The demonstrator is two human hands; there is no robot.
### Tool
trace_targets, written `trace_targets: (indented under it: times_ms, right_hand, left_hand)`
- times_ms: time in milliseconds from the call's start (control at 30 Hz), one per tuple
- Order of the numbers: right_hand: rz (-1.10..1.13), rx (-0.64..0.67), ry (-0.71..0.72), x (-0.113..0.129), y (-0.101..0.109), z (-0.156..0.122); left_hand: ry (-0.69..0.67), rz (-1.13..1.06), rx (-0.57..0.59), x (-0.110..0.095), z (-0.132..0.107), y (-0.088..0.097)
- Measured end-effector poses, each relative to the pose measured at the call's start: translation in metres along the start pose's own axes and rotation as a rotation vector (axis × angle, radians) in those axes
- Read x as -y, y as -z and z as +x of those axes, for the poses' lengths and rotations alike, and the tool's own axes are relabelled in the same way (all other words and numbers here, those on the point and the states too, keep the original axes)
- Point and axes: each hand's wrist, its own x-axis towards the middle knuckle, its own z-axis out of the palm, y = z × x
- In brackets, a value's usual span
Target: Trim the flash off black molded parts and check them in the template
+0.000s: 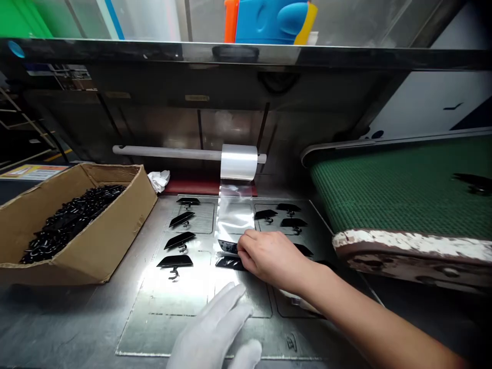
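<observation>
Under the clear film strip point(233, 215) at the middle of the steel plate point(169, 307), the bare right hand point(269, 256) is pinching a black plastic part point(227, 247), fingertips closed on its right end as it lies beneath or against the film. Just nearer sits a second black part point(228, 264), touching the same hand's lower fingers. Left hand point(215, 333), in a white glove, lies flat and spread on the plate at the near edge, gripping nothing.

Judging progress: the centre column has two parts in place, and the recesses nearer the worker in that column look bare, so the middle strip seems only partly loaded. The left column point(179, 233) carries four black parts, each with a small hook below it, running from far to near. The right column point(286, 215) shows three or so more parts, with others partly hidden behind the right wrist. None of those two side columns lies under film, so covering them looks like work left.

Far behind, the film roll point(239, 161) hangs on a grey bar point(165, 152), its sheet drawn down toward the hand. Left of the plate, a cardboard box point(115, 225) holds a heap of black pieces point(69, 220). A crumpled white cloth point(159, 180) rests just beyond the box. On the right runs a green conveyor belt point(403, 189).
</observation>
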Motion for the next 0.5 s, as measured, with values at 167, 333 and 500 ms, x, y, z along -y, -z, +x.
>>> trace_targets:
  times_ms: [167,333,500]
  right_hand:
    - [-0.066,0.08,0.028,-0.006,-0.014,0.017]
    - [-0.031,0.121,-0.001,-0.012,-0.013,0.025]
    - [0.091,0.056,-0.119,-0.011,0.002,-0.039]
  left_hand:
    - [-0.133,0.238,0.068,0.021,0.038,0.007]
    - [-0.069,0.202,0.185,0.026,0.048,0.0]
    - [-0.071,0.213,0.249,0.024,0.068,-0.001]
